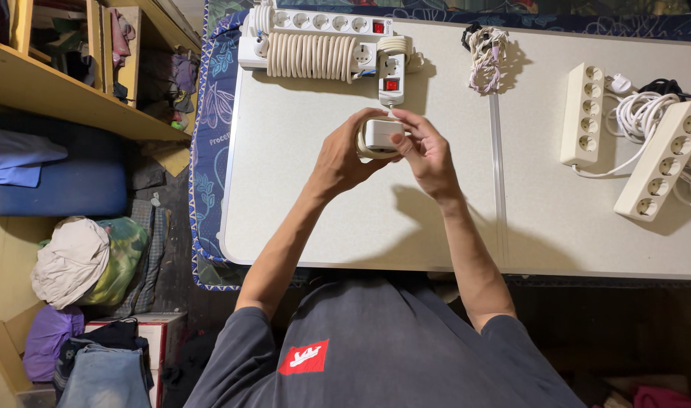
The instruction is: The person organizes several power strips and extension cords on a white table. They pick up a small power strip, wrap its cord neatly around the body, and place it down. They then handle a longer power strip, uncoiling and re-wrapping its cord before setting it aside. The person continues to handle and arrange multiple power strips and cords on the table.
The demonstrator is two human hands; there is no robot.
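- A pale folding table (345,227) stands in a cluttered room, with wooden shelves and heaps of clothes on the floor to its left.
- The left hand (344,159) and the right hand (428,155) meet above the middle of the table, both closed around a small white plug block (381,134) with a loop of cream cord (364,147) wound about it.
- The left hand cups the coil from the side and below; the right hand pinches the block's near edge with thumb and fingers.
- The block looks light, hard and smooth, likely a bit slippery, so the flat sides seem the sure place to grip. The cord looks springy and liable to uncoil unless a thumb pins the loops.
- Just beyond the fingertips lies a short power strip with a red switch (391,75), and past it a longer strip wrapped in coiled cable (315,45).
- Farther right of the right hand rest a bundled thin cord (487,57) and two white multi-socket strips (625,136) with loose cable.
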